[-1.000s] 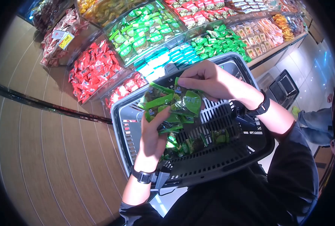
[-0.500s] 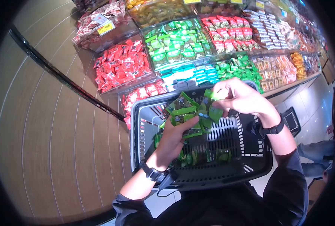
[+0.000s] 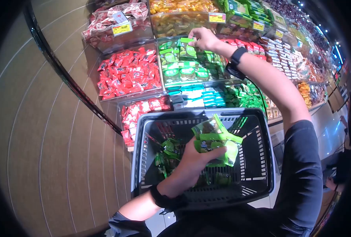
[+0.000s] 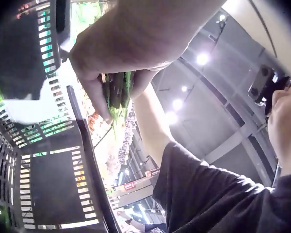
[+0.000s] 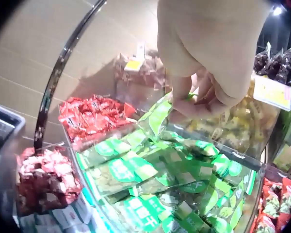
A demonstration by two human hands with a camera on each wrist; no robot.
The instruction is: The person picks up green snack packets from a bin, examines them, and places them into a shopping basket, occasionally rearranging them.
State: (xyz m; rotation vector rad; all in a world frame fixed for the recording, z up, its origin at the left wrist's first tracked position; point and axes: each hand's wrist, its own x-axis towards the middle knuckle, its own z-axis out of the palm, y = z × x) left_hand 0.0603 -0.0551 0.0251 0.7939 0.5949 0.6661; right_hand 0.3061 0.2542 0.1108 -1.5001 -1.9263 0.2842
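My left hand [image 3: 191, 160] grips a small bunch of green snack packets [image 3: 219, 140] above the dark shopping basket [image 3: 238, 112], thumb across the front. Edge-on in the left wrist view, those packets [image 4: 117, 94] stick out between thumb and fingers. Out over the display, my right hand [image 3: 205, 39] pinches one green snack packet [image 3: 188, 49] by its top corner. In the right wrist view this packet [image 5: 157, 115] hangs just over a bin full of similar green packets [image 5: 123, 170]. More green packets [image 3: 169, 148] lie inside the basket.
Red-wrapped sweets [image 3: 130, 73] fill the bin to the left, with yellow packets [image 3: 183, 23] behind. Blue-and-white packets [image 3: 197, 96] lie in the lower row. A dark rail [image 3: 61, 75] runs along the wood-look surface at left. Another person [image 3: 339, 166] is at the far right.
My right hand has left the bunch near the left hand and reached forward over the green bin with one packet. The left hand keeps the rest above the basket. The view has shifted.
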